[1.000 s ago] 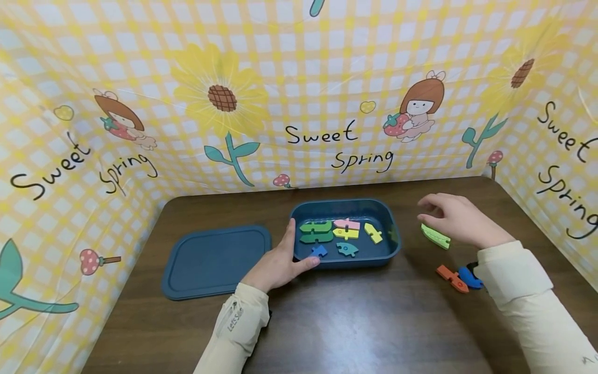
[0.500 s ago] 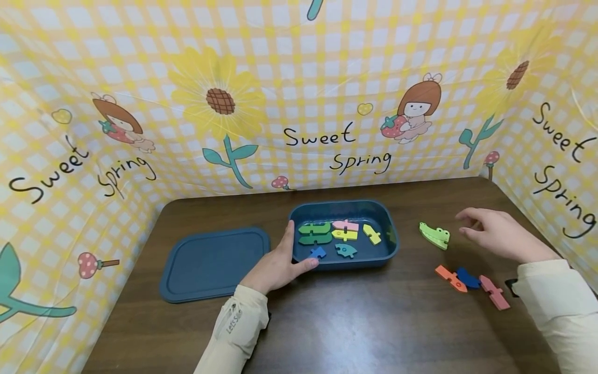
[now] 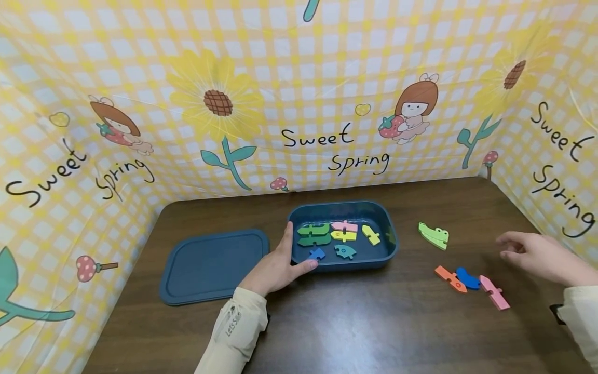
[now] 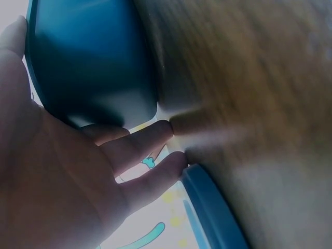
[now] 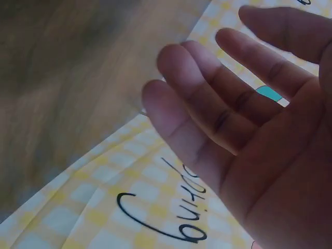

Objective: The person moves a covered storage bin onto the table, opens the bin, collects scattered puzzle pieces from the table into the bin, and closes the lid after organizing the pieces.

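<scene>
On tabletop [image 3: 364, 327], right of box [image 3: 355, 266], orange piece [image 3: 450, 279], blue piece [image 3: 467, 279], pink piece [image 3: 493, 293] bunched close. Right hand [image 3: 534, 255] empty, fingers loosely bent, nearby. Left hand [image 3: 275, 268] against box's left end, fingers extended. Possible trouble: picking one could drag neighbours, spacing being so tight.

Box [image 3: 357, 264] and lid [image 3: 215, 267] dark blue; crocodile piece [image 3: 433, 237] light green; table [image 3: 355, 322] brown, wood-grained; backdrop [image 3: 289, 78] yellow-and-white checked.
</scene>
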Motion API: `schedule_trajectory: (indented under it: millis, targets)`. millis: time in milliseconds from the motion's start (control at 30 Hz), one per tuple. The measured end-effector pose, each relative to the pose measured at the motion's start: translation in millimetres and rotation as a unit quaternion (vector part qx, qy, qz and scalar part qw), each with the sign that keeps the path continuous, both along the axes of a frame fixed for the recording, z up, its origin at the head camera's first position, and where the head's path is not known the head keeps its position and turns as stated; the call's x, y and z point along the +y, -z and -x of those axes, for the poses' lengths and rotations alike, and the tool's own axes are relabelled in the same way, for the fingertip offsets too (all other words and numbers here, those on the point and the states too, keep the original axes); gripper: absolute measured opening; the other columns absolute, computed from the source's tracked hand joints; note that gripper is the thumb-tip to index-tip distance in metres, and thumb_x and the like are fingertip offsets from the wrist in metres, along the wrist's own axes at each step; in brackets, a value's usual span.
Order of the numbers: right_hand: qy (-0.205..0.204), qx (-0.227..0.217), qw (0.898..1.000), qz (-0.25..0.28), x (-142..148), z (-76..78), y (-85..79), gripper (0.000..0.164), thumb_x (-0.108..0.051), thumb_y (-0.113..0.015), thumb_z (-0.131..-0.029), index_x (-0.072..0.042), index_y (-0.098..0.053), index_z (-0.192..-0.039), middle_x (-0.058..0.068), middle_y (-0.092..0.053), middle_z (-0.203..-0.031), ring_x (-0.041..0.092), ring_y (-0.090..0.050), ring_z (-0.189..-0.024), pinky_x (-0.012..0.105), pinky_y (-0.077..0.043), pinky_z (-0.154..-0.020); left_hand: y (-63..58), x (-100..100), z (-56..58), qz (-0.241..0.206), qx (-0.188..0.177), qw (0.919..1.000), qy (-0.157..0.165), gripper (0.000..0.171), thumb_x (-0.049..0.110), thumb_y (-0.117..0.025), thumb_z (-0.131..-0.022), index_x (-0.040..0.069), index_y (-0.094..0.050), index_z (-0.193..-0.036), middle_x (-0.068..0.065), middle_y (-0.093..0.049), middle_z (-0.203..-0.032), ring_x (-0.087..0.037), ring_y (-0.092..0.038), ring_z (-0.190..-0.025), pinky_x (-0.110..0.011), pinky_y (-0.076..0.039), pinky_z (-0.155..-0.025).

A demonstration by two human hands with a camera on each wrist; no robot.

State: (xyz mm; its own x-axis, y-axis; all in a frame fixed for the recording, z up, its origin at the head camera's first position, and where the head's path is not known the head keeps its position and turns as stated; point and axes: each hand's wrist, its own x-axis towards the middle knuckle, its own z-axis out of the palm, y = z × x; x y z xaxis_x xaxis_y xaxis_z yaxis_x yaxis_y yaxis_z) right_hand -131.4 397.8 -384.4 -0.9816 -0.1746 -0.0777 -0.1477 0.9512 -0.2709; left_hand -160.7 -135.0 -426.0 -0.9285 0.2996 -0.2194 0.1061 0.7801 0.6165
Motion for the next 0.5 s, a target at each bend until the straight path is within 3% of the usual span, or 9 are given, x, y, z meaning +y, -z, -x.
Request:
schedule_trajectory:
  millis: [267,500]
  targets:
    - [0.013,-0.085,0.996,0.013,4.1,-14.3,12.4,0.036,-0.026,-0.070,-0.096,0.006,-0.064,-0.110,-0.001,-0.055,-0.077,0.017,-0.049,-0.063,0.036,-0.041,-0.056,0.1,1.2,-0.9,0.003,-0.002,1.0000,-0.002,0.112,0.072,-0.058,-0.089,0.032,0.020,-0.159,-0.005,-0.010,-0.168,-0.018,-0.068,-0.080,-0.042,-0.052,-0.074]
    - [0.033,-0.142,0.989,0.022,-1.9,-28.5,27.8,0.053,-0.038,-0.074,-0.091,0.006,-0.058,-0.114,0.001,-0.049,-0.068,0.017,-0.044,-0.059,0.033,-0.035,-0.055,-0.5,2.2,-1.6,0.006,0.004,1.0000,-0.002,0.111,0.072,-0.057,-0.090,0.031,0.019,-0.160,-0.005,-0.011,-0.168,-0.028,-0.067,-0.106,-0.048,-0.051,-0.092]
